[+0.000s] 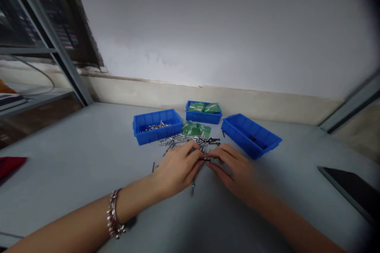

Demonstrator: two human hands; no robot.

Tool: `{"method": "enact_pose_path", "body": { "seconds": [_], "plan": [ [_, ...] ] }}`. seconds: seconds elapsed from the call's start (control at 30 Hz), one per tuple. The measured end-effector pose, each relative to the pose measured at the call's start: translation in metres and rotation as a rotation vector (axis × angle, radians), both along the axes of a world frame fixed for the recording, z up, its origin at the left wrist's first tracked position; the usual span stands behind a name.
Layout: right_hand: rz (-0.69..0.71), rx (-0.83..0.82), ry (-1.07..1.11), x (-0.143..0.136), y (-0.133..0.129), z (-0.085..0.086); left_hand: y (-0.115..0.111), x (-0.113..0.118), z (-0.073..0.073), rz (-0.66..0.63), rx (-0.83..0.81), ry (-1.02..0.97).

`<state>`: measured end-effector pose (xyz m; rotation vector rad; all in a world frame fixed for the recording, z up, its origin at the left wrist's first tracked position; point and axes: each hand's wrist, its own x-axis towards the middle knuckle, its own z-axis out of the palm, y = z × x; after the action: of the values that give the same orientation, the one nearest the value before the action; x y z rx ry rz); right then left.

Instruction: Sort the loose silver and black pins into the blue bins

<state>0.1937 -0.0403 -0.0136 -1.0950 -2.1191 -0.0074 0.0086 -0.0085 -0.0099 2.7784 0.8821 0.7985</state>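
Note:
My left hand (pixel 178 168) reaches in over a loose pile of silver screws (pixel 181 139), its thumb and fingers pinched on a thin dark screw (pixel 204 160). Facing it, my right hand (pixel 234 168) has its thumb and forefinger near the other end of that dark screw; whether they grip it is too small to tell. Several black screws (pixel 213 140) lie at the pile's right side. A single silver screw (pixel 193 187) rests on the table below the hands.
A blue bin (pixel 142 136) holds silver screws. Behind, another blue bin (pixel 203 118) holds green packets (pixel 197 106), with more green packets (pixel 196 129) before it. Blue bin (pixel 252 148) at right holds dark pieces. A dark tablet-like object (pixel 353 189) and red item (pixel 12 165) lie at the sides.

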Motion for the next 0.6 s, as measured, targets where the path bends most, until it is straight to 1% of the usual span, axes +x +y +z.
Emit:
{"method": "enact_pose_path", "body": {
  "seconds": [0.6],
  "plan": [
    [-0.007, 0.007, -0.013, -0.0002, -0.0012, 0.0012, -0.0021, -0.0004, 0.0019, -0.006, -0.038, -0.014]
  ]
}}
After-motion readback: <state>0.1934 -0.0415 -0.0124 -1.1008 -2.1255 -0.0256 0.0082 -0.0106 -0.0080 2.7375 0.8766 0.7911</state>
